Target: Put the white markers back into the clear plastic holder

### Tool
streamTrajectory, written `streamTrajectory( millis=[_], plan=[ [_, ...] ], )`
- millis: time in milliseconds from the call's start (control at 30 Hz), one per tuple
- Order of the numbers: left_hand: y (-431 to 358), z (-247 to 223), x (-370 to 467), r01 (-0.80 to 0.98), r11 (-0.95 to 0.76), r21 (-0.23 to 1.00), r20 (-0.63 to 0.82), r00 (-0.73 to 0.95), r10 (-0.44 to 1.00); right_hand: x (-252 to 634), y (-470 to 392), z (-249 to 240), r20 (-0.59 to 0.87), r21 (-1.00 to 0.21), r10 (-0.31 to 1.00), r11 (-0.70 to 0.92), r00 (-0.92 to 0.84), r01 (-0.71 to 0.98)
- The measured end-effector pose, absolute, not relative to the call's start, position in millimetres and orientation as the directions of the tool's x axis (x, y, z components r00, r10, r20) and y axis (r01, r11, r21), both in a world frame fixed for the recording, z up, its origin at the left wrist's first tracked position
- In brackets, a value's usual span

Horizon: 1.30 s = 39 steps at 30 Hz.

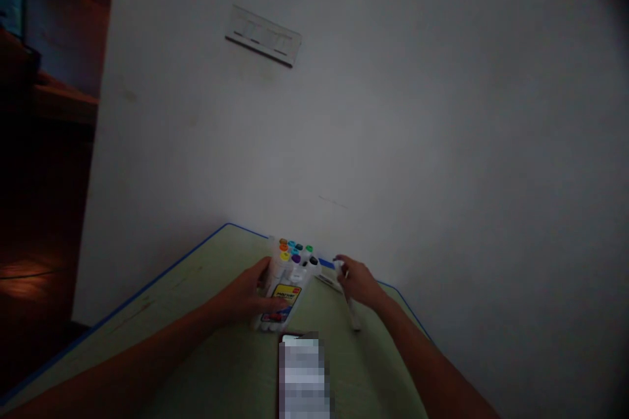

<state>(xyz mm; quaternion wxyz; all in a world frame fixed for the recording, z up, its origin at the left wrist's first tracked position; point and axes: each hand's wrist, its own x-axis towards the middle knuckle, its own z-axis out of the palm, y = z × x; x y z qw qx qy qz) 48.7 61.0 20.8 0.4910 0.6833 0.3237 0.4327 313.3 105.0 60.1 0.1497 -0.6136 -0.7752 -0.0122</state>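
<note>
My left hand (260, 291) is wrapped around a clear plastic case (296, 277) of markers, tilted on the table, with a yellow and blue label. Coloured cap ends show at its top: orange, yellow, blue, green, purple and black. To the right of the case, my right hand (356, 281) has its fingers closed around a white marker (352, 315), whose lower end points toward me. A slim pale object, perhaps another marker (328, 282), lies between the case and my right hand; its far end is partly hidden by the fingers.
A phone (303, 380) with a blurred-out screen lies at the near middle of the green table (196, 301), which has a blue edge. A white wall (393, 111) rises right behind it, carrying a small rectangular plate (264, 36). A dark room opens at left.
</note>
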Motion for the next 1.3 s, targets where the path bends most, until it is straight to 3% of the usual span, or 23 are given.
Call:
streamTrajectory(
  millis=[100, 200, 333, 600, 833, 967, 1067, 1200, 1300],
  plan=[
    [60.6, 21.5, 48.4, -0.029, -0.27, 0.962, 0.255, 0.447, 0.857, 309.9, 89.2, 115.4, 0.487, -0.514, 0.86, 0.422, -0.151, 0.747],
    [60.8, 21.5, 48.3, -0.056, -0.246, 0.968, 0.244, 0.459, 0.855, 295.3, 65.8, 171.4, 0.651, -0.623, 0.751, 0.611, -0.108, 0.488],
    [62.2, 19.9, 48.2, -0.05, -0.268, 0.962, 0.262, 0.444, 0.857, 266.0, 43.0, 211.0, 0.696, -0.617, 0.698, 0.701, -0.167, 0.358],
    [59.0, 21.1, 48.9, -0.115, -0.244, 0.963, 0.27, 0.458, 0.847, 222.0, 55.4, 184.9, 0.482, -0.579, 0.793, 0.608, -0.374, 0.544],
    [62.4, 17.1, 48.6, -0.063, -0.293, 0.954, 0.291, 0.431, 0.854, 209.9, 71.7, 149.4, 0.409, -0.301, 0.797, 0.578, -0.445, 0.759],
    [65.7, 13.6, 48.0, -0.035, -0.31, 0.95, 0.294, 0.427, 0.855, 207.0, 73.4, 140.2, 0.352, -0.242, 0.82, 0.546, -0.452, 0.802],
    [65.4, 13.5, 47.9, -0.044, -0.31, 0.95, 0.297, 0.439, 0.848, 207.8, 74.0, 140.7, 0.333, -0.266, 0.833, 0.533, -0.442, 0.804],
    [64.8, 14.6, 47.8, -0.025, -0.304, 0.952, 0.283, 0.446, 0.849, 211.5, 76.2, 144.2, 0.236, -0.417, 0.855, 0.518, -0.462, 0.747],
    [65.6, 15.1, 47.4, -0.024, -0.317, 0.948, 0.293, 0.452, 0.843, 211.0, 76.4, 143.0, 0.239, -0.421, 0.853, 0.521, -0.463, 0.742]
  ],
)
